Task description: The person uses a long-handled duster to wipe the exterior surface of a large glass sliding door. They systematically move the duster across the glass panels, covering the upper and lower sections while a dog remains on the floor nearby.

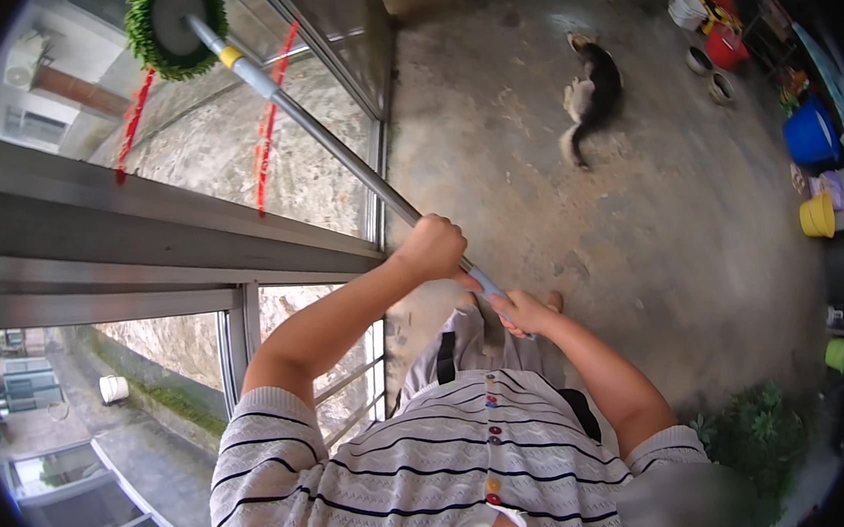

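A long-handled mop [353, 164] slants from my body up to the far left, its green shaggy round head [173, 29] held against or just in front of the window glass [209, 121]; I cannot tell whether it touches. My left hand [433, 246] is wrapped around the grey metal pole. Lower down, my right hand [525, 312] closes on the blue-grey grip near the pole's end. A yellow band and a grey collar show on the pole close to the head. Two red strips [270, 126] run down the glass behind it.
A dog [596, 95] lies on the concrete floor [489, 107] ahead. Buckets and basins, among them a blue bucket [811, 132] and a yellow one [817, 216], line the right side. A leafy plant [753, 435] stands at lower right. Metal window framing [137, 223] runs along my left.
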Motion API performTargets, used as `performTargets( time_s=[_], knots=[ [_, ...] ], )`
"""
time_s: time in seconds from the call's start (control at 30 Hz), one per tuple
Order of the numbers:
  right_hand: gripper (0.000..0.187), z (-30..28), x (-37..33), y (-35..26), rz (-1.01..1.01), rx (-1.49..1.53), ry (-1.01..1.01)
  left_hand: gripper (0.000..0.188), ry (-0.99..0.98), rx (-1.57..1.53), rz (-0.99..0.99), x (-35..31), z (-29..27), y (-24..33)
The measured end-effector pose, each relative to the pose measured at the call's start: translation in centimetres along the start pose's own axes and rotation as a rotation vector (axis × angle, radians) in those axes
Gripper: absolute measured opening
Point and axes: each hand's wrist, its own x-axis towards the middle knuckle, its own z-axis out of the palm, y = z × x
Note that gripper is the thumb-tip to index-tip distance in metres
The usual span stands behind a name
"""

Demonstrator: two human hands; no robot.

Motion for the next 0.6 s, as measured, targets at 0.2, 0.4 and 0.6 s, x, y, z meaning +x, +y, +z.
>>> performTargets(
  time_s=[0.2,0.4,0.6],
  knots=[
    [0.052,1.0,2.4,-11.9,-0.119,-0.056,0.110,0.079,-0.063,0.167,-0.013,2.1,-7.9,-8.0],
    [0.050,0.2,1.1,-14.3,-0.123,-0.058,0.113,0.080,-0.082,0.265,-0.002,3.0,-11.4,-7.9],
    [0.044,-0.9,-4.1,-6.6,-0.079,-0.101,0.052,0.085,-0.073,0.147,-0.046,1.5,-5.8,1.2]
  ],
)
